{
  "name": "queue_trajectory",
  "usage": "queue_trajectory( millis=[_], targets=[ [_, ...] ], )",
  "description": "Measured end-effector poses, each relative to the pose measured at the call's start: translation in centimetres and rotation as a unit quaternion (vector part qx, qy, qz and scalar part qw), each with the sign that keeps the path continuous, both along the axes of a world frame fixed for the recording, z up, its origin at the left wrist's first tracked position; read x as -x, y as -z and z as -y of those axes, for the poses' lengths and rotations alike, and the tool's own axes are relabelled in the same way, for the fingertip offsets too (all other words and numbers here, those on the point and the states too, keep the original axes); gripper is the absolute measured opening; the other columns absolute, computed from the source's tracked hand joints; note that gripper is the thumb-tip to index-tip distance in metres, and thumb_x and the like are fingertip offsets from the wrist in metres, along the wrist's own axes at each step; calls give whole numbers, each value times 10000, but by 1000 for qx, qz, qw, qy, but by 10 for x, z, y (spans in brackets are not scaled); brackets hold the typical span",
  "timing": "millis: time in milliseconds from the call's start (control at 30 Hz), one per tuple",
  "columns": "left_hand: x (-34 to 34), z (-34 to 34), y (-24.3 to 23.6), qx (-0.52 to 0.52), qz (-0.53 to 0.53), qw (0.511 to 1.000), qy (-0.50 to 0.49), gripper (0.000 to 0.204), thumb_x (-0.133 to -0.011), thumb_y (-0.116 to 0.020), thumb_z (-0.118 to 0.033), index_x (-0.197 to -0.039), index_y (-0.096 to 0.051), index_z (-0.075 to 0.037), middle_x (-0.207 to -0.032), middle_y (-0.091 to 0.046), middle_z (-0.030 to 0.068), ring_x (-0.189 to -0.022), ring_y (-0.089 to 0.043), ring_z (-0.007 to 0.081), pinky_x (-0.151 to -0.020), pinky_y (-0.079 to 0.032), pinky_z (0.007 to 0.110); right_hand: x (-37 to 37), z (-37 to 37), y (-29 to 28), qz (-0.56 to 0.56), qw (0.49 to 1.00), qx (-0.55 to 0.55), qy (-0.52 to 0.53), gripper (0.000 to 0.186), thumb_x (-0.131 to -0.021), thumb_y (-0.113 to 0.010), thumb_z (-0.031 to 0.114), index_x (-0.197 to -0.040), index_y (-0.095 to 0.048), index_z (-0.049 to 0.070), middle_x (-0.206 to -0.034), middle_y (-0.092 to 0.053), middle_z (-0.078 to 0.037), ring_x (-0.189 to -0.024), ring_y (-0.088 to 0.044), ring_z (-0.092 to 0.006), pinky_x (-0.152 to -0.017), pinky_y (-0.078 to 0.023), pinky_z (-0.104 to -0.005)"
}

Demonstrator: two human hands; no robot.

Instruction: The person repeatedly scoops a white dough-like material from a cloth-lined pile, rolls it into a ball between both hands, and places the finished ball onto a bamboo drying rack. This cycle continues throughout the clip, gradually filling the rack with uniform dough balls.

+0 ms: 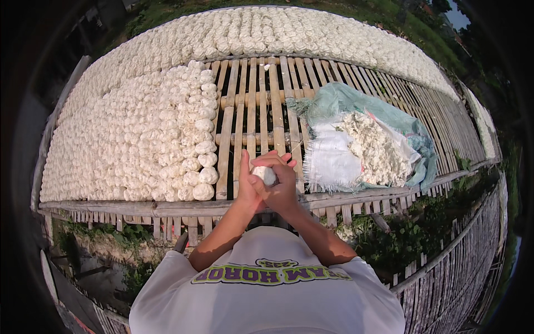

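Between my two cupped hands sits a white ball of moist, crumbly paste (265,175), partly hidden by fingers. My left hand (247,186) closes round its left side and underside, with the fingers pointing up. Over its top and right side wraps my right hand (282,181), its fingers crossing toward the left one. Both hands are above the front edge of a bamboo slat rack (271,106). To their right, a loose heap of the same-looking white crumbly mass (378,150) lies on an opened white and green woven sack (334,158).
Tight rows of white balls (133,133) cover the rack's left side; another band (261,30) runs along the back. A bamboo pole (161,209) forms the near edge. Bare slats with gaps lie ahead of my hands. A slatted bamboo panel (450,256) stands at the lower right.
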State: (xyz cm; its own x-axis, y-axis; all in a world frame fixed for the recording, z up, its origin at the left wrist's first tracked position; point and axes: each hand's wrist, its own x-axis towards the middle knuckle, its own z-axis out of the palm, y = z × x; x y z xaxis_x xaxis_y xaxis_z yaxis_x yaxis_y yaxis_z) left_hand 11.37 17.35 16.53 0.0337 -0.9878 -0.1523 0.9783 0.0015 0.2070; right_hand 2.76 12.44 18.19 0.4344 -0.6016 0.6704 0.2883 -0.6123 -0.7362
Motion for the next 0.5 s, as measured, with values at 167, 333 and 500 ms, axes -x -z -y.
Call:
queue_trajectory(
  millis=[167,333,500],
  targets=[
    [-3,3,7,-1,-11,999,45,945,-1019,-291,-815,-1538,-427,-36,-1585,-450,299,-1492,-433,446,-1211,-381,576,15,22,-25,-218,958,178,-62,384,-686,-892,247,-1007,-771,72,-1129,-738,-88,-1044,-711,-290,-828,-574,-394],
    [0,1,7,22,-25,999,14,945,-1024,-283,-808,-1548,-414,-32,-1595,-437,301,-1502,-417,452,-1214,-377,583,18,28,-29,-193,958,210,-19,278,-705,-890,241,-890,-773,70,-1043,-752,-78,-921,-721,-266,-782,-575,-388],
    [-5,-7,5,65,-43,989,124,950,-1029,-267,-803,-1557,-405,-25,-1606,-420,308,-1508,-403,464,-1220,-369,593,19,24,-14,-171,947,266,-58,273,-720,-891,239,-898,-776,66,-1004,-755,-79,-892,-723,-257,-786,-579,-383]
  ],
)
